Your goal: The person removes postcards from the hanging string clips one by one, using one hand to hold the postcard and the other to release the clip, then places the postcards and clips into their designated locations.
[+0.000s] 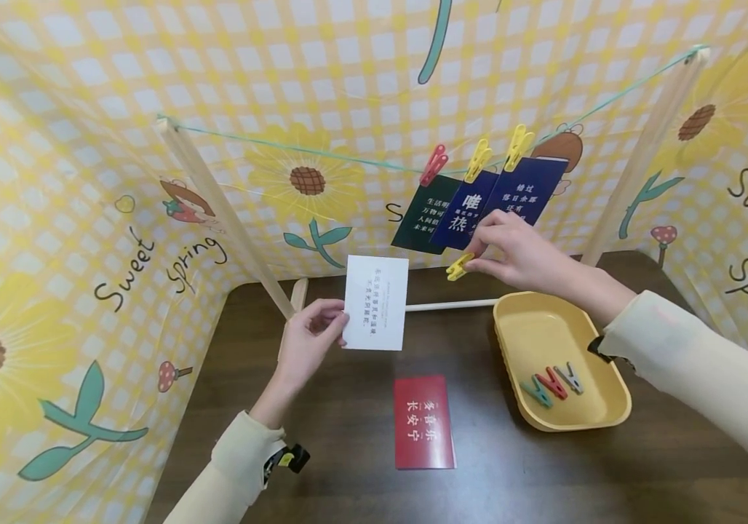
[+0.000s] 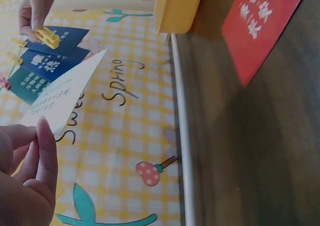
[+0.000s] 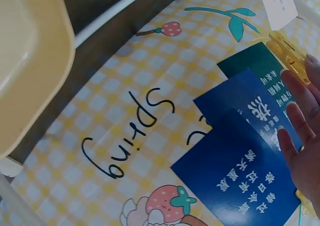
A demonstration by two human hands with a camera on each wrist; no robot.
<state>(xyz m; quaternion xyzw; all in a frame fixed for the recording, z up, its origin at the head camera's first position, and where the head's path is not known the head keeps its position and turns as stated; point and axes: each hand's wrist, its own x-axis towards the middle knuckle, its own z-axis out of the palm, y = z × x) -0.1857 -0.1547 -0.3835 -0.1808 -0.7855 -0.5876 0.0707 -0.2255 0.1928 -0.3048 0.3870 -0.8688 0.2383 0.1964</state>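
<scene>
My left hand (image 1: 311,335) pinches a white card (image 1: 383,302) with printed writing by its left edge, above the table. Between thumb and finger of my right hand (image 1: 521,251) is a yellow clothespin (image 1: 460,267), in front of the hanging cards. Three cards hang from a green string (image 1: 282,148): a dark green card (image 1: 421,218) under a red clothespin (image 1: 434,164), and two blue cards, the middle one (image 1: 462,211) and the right one (image 1: 534,182), each under a yellow clothespin. The right hand hides part of the blue cards in the head view.
A red card stack (image 1: 423,422) lies on the dark table (image 1: 335,437). At right stands a yellow basket (image 1: 511,364) holding green, red and grey clothespins. Wooden posts, left (image 1: 223,218) and right (image 1: 645,153), carry the string. A checked cloth hangs behind.
</scene>
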